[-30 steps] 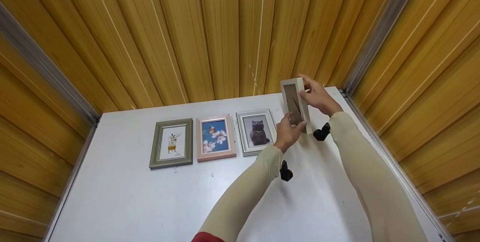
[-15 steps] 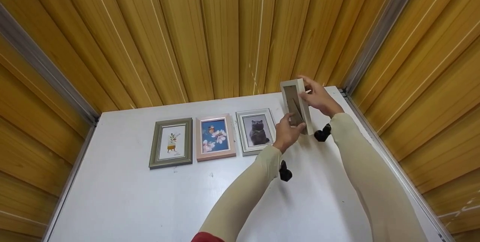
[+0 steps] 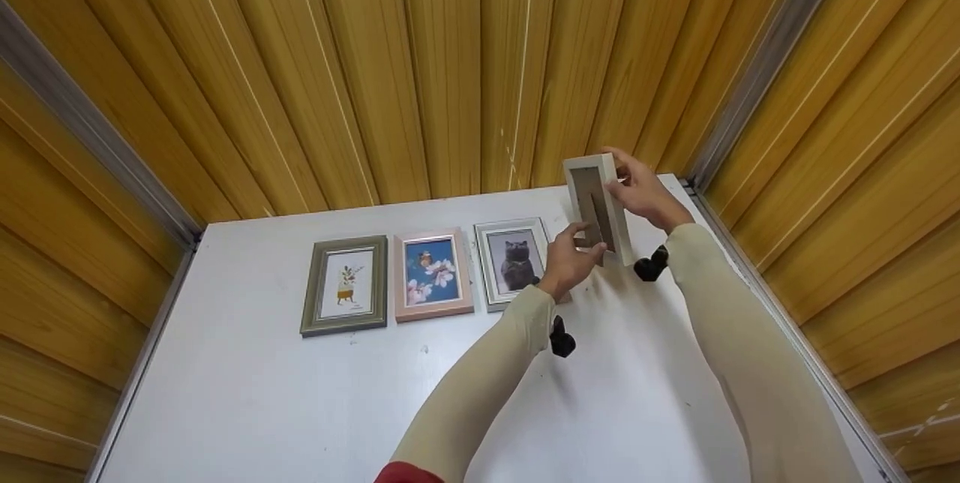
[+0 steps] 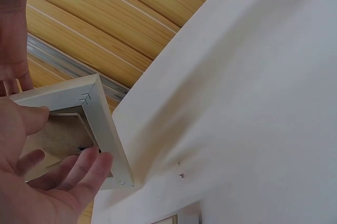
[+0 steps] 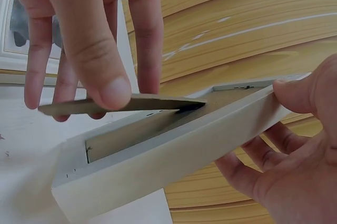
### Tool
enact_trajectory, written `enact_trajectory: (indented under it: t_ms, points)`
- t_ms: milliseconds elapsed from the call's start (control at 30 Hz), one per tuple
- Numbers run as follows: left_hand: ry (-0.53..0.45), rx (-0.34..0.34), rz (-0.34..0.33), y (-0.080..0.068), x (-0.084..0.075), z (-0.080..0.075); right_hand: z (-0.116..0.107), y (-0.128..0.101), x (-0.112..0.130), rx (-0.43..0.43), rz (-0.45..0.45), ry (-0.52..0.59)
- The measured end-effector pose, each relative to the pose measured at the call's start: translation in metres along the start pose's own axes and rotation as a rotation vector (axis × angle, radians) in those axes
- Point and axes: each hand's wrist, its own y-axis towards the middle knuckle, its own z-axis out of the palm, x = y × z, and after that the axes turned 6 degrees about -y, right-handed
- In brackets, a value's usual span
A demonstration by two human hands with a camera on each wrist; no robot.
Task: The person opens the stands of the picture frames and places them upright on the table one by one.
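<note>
A white surface sits boxed in by yellow slatted walls. On it lie three frames in a row: green, pink and silver, with a cat picture. Near the far right corner a white frame stands on edge, back showing. The right hand grips its outer side; the left hand pinches its cardboard stand, pulled out from the back.
</note>
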Motion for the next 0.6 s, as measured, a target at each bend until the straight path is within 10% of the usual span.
enact_trajectory:
  t_ms: [600]
  points:
    - [0.065, 0.03, 0.026, 0.007, -0.001, -0.027, -0.007, -0.002, -0.005, -0.013, -0.004, 0.021]
